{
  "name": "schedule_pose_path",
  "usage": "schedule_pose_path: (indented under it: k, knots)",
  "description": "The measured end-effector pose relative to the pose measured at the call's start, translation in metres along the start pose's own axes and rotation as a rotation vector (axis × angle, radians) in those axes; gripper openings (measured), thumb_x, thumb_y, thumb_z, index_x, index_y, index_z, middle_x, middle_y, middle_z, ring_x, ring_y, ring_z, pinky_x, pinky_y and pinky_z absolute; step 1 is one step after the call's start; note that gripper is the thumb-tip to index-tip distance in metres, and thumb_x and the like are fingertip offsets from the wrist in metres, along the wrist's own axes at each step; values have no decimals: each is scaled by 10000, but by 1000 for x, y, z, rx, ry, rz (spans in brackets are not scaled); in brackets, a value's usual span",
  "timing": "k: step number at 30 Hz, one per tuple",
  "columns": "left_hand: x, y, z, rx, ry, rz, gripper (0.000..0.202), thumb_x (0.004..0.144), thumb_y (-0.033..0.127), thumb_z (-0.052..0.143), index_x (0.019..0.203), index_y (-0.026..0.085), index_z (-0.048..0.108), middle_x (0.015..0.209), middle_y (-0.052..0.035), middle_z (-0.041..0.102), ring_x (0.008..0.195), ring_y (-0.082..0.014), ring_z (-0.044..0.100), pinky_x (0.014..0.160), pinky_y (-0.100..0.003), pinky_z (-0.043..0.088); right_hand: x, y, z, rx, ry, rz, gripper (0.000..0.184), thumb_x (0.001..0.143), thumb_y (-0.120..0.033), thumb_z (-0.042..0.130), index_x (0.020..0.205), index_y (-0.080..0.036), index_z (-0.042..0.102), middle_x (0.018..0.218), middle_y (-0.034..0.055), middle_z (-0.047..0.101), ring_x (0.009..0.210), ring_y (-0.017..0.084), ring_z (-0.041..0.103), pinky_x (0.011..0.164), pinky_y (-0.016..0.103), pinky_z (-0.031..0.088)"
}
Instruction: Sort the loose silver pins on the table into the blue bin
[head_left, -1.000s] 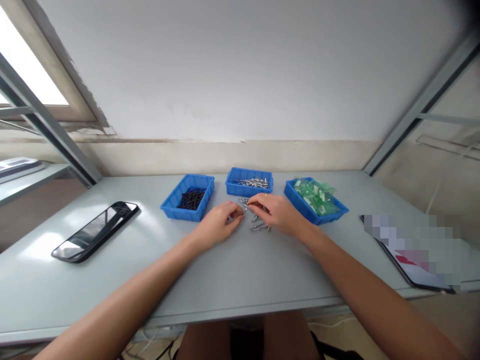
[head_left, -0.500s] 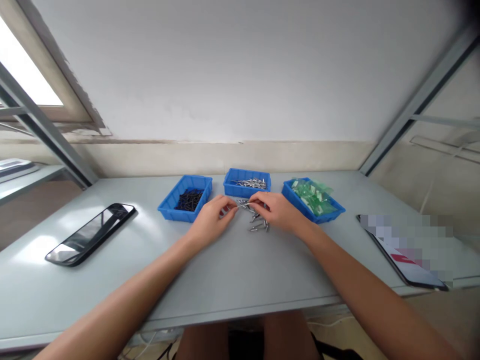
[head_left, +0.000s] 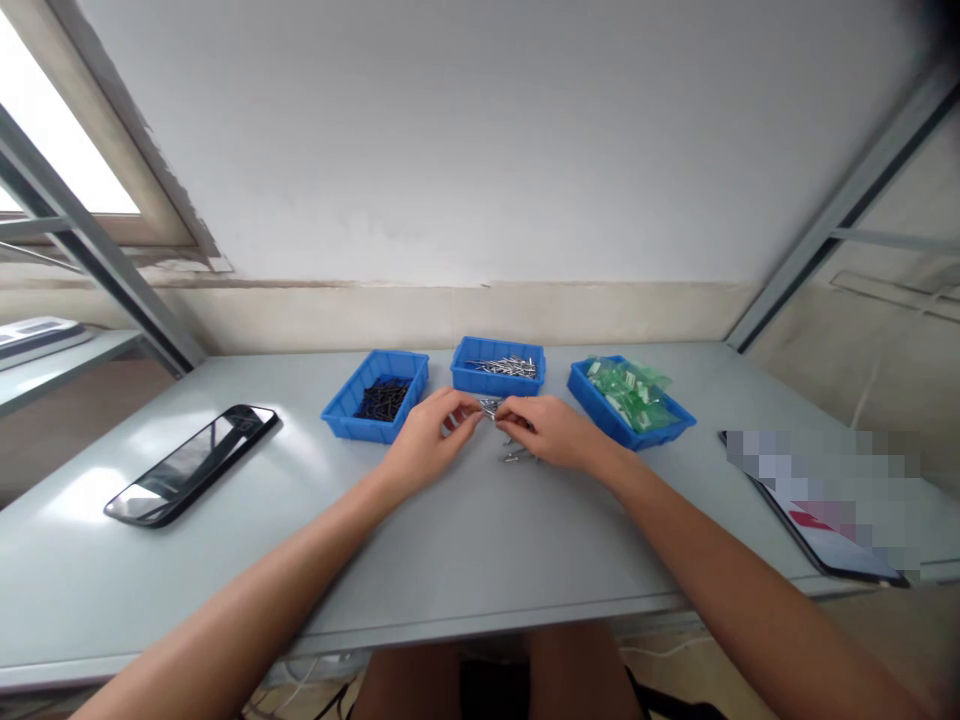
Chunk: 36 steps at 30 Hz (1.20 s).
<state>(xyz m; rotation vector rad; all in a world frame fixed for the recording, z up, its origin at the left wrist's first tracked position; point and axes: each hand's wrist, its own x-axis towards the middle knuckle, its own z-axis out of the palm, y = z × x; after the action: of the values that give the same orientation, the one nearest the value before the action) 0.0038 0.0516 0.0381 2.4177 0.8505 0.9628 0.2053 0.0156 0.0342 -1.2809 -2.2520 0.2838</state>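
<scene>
My left hand [head_left: 430, 442] is closed in a pinch, its thumb and fingertips meeting just in front of the middle blue box [head_left: 495, 382]. My right hand [head_left: 556, 432] is pinched too, with its fingertips a short gap away from the left ones. What either pinch holds is too small to make out. Slender silver metal pieces [head_left: 516, 456] lie loose on the table below the right fingers, which partly cover them. More silver pieces [head_left: 489, 406] show between and behind the two hands. The middle box holds many similar shiny slender metal pieces [head_left: 514, 367].
A blue box [head_left: 352, 427] with dark screw-like pieces [head_left: 384, 400] stands left. On the right, another blue box [head_left: 660, 437] holds green plastic packets [head_left: 628, 392]. Phones lie at left [head_left: 196, 465] and right [head_left: 810, 520] on the grey table [head_left: 480, 560]. Behind rises a wall.
A thin silver piece spanned both hands' fingertips earlier; now no such piece shows clearly between them. The right fingers have curled in and lowered slightly. The view has shifted a little.
</scene>
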Motion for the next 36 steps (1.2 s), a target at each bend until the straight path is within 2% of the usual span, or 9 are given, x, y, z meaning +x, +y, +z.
schedule_pose_path:
  k: [4,10,17,23,36]
  knots:
    - [1,-3,0,29,-18,-50,138,873,254,474,838,169,578,791,-17,569,724,-132,543,655,-256,474,0,1,-3,-6,65,-3,130,882,-244,469,914,-192,584,776,14,642,678,127,557,619,230,377]
    - [1,-3,1,32,-77,-46,135,866,242,481,836,168,590,803,-22,590,710,-131,544,653,-254,462,-2,-1,-5,24,145,4,142,891,-279,454,929,-197,565,737,-1,622,626,114,539,584,218,372]
    - [0,-7,2,53,-100,-66,141,865,244,475,843,175,595,816,-25,600,704,-136,546,673,-271,455,-2,-1,-4,19,147,-34,153,894,-281,449,936,-197,570,751,9,635,653,125,558,604,225,388]
    - [-2,-8,3,67,-169,-37,156,870,249,464,882,183,606,842,-30,593,711,-134,541,682,-274,447,-3,-4,-3,26,175,-63,152,890,-276,458,968,-207,569,804,13,647,685,126,573,624,224,406]
    - [-2,-6,2,54,-183,-21,154,870,243,459,865,180,600,819,-29,587,710,-135,539,673,-268,449,-4,-5,-2,41,203,-94,166,896,-284,449,970,-207,575,813,16,651,674,126,573,635,232,417]
